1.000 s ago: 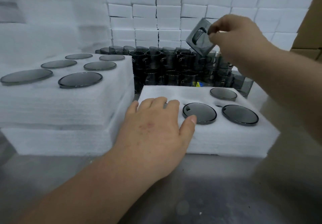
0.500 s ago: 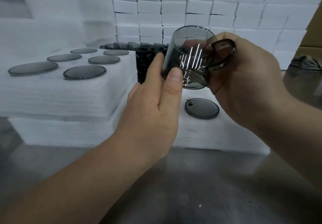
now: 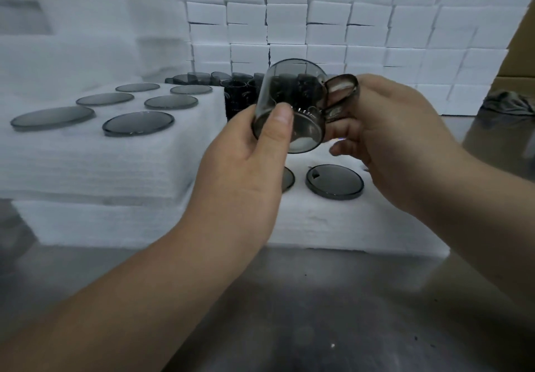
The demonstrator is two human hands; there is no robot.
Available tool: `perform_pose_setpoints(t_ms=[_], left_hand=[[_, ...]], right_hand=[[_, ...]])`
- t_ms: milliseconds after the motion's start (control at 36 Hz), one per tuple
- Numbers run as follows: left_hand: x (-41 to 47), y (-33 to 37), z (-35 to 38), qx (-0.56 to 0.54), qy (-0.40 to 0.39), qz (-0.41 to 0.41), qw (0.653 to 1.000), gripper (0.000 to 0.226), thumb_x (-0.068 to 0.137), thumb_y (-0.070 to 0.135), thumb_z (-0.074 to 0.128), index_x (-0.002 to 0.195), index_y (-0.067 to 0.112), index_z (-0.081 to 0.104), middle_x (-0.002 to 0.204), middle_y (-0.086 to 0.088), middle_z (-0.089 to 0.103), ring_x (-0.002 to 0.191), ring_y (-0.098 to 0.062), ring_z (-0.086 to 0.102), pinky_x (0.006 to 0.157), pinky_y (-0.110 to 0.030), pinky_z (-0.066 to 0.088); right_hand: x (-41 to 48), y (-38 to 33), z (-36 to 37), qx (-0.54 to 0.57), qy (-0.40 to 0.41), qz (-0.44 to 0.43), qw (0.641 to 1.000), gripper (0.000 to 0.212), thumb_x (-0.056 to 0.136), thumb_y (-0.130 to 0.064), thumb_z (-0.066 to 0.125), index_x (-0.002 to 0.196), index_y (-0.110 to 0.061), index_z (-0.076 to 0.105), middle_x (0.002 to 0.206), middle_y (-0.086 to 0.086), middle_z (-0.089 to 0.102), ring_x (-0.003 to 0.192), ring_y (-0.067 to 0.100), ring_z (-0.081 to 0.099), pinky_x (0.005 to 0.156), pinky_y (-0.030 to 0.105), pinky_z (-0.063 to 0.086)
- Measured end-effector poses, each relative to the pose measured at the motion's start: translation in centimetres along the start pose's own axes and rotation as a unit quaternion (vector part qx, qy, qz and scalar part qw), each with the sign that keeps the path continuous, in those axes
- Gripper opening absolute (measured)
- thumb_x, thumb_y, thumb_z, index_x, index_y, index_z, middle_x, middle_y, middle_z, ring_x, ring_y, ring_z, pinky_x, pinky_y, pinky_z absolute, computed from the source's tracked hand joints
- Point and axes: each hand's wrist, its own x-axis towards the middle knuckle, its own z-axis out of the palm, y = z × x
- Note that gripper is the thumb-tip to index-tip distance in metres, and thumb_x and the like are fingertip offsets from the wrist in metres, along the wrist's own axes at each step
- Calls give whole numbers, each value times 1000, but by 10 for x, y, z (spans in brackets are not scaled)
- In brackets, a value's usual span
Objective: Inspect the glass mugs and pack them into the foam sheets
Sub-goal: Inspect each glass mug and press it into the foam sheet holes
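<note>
The person is holding one smoky glass mug (image 3: 292, 88) in the air between both hands, tilted, with its lower end turned toward the camera. The left grip (image 3: 243, 175) is pinching the mug's wall, with the thumb pressing on the near side by the lower rim and the fingers curling behind. The right grip (image 3: 399, 140) is curling round the handle (image 3: 341, 94). By the look of it the inspecting step is in hand, and this mug is not yet packed.

Directly below the grips a foam sheet (image 3: 362, 221) is lying on the surface (image 3: 289, 313), with dark round mug ends (image 3: 334, 182) already sitting flush in it. Beyond the grips, unpacked mugs (image 3: 240, 94) are waiting in a cluster. To the left of the left grip a filled foam stack (image 3: 86, 163) is standing.

The next move is probably calling for lowering the mug into a free pocket beneath the grips, squared up and pressed in gently. The hands are hiding any free pocket, so which one cannot be told.
</note>
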Motion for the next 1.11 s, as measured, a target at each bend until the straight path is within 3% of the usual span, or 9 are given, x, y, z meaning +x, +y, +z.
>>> perform_pose_setpoints(t_ms=[139,222,306,389,556,695,834,1028,1112], left_hand=[[1,1,-1,41,28,14,999,18,92,40,45,83,36,60,87,29,62,77,14,54,64,3,34],[2,1,-1,39,28,15,999,10,91,37,50,91,39,59,88,30,62,81,17,53,64,3,34],[2,-2,0,41,35,7,998,33,83,40,57,116,38,56,94,27,64,90,15,55,68,0,39],[2,-6,0,73,42,4,996,55,77,44,64,128,42,43,107,27,60,102,16,50,82,-7,41],[3,-7,1,88,38,29,995,58,70,36,69,118,48,38,98,34,53,97,26,43,75,8,28],[4,-8,2,90,31,42,995,55,71,26,72,100,52,34,97,28,56,94,24,47,70,7,29],[4,-6,1,71,18,38,997,52,74,32,71,109,48,36,101,26,58,97,20,49,76,4,32],[4,-4,0,19,38,-4,999,24,84,42,56,100,49,40,107,22,56,94,18,51,71,-2,39],[5,-6,0,8,66,-32,997,31,78,51,43,108,46,42,103,26,55,93,21,47,73,2,34]], right_hand=[[1,0,2,85,-20,59,994,37,87,-8,43,61,-15,70,53,5,63,45,16,60,46,19,48],[2,0,-2,105,-31,75,991,35,91,-16,34,79,-15,67,60,5,67,53,19,65,50,20,51],[2,1,-1,85,-36,77,993,32,95,-28,32,94,-16,62,63,-1,68,58,18,67,50,20,50],[1,2,1,66,-42,64,995,25,88,-36,44,87,-21,64,61,-4,67,57,15,66,50,20,50],[-1,7,3,36,-41,29,998,23,71,-39,59,85,-23,66,75,-2,71,66,14,68,58,27,52],[0,9,3,-9,-26,12,1000,53,63,-37,68,111,-18,59,94,2,71,81,17,70,67,31,52],[-1,8,2,-14,-34,8,999,53,63,-35,68,113,-17,59,91,3,70,79,13,69,68,30,53],[0,7,-2,7,-26,-3,1000,43,64,-36,67,103,-23,58,87,-1,70,77,13,67,61,24,49],[2,7,-4,24,-24,5,999,40,64,-37,65,101,-23,58,84,-4,71,77,15,66,59,24,48]])
